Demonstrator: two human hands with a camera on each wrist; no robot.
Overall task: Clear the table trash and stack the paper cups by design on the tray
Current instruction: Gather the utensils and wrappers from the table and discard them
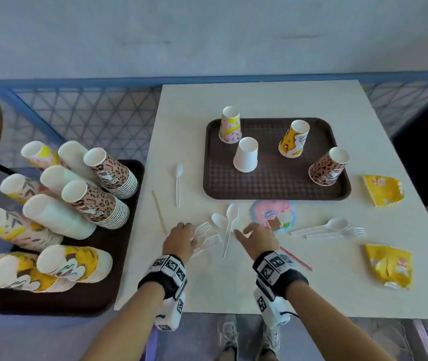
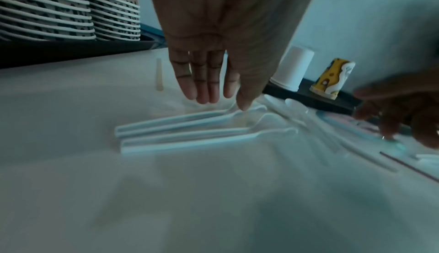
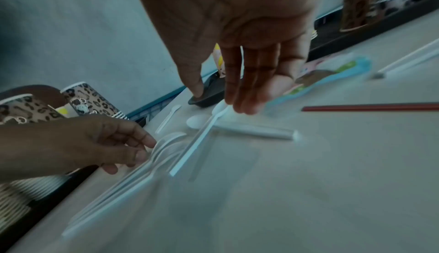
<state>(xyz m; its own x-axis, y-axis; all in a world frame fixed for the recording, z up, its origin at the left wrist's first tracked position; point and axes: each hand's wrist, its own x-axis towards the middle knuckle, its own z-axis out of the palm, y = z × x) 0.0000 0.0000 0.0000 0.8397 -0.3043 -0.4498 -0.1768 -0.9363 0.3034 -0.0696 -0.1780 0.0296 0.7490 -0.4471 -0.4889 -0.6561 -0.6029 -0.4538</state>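
On the brown tray (image 1: pixel 272 188) four paper cups stand upside down: a pink-yellow one (image 1: pixel 229 125), a white one (image 1: pixel 246 155), a yellow one (image 1: pixel 294 139) and a leopard-print one (image 1: pixel 328 166). In front of the tray, my left hand (image 1: pixel 188 231) (image 2: pixel 221 99) points its straight fingers down at two white plastic forks (image 1: pixel 205 235) (image 2: pixel 190 125), with the thumb tip touching one. My right hand (image 1: pixel 246 230) (image 3: pixel 221 97) hovers with straight fingers over two crossed white spoons (image 1: pixel 229 225) (image 3: pixel 209 125), beside a round candy wrapper (image 1: pixel 272 214). Neither hand holds anything.
Also on the table lie a wooden stirrer (image 1: pixel 158 211), a lone spoon (image 1: pixel 178 183), a spoon and fork pair (image 1: pixel 327 229), a red straw (image 1: pixel 296 257) and two yellow wrappers (image 1: pixel 383 190) (image 1: pixel 390 264). A second tray (image 1: pixel 119 269) at the left holds several tall cup stacks.
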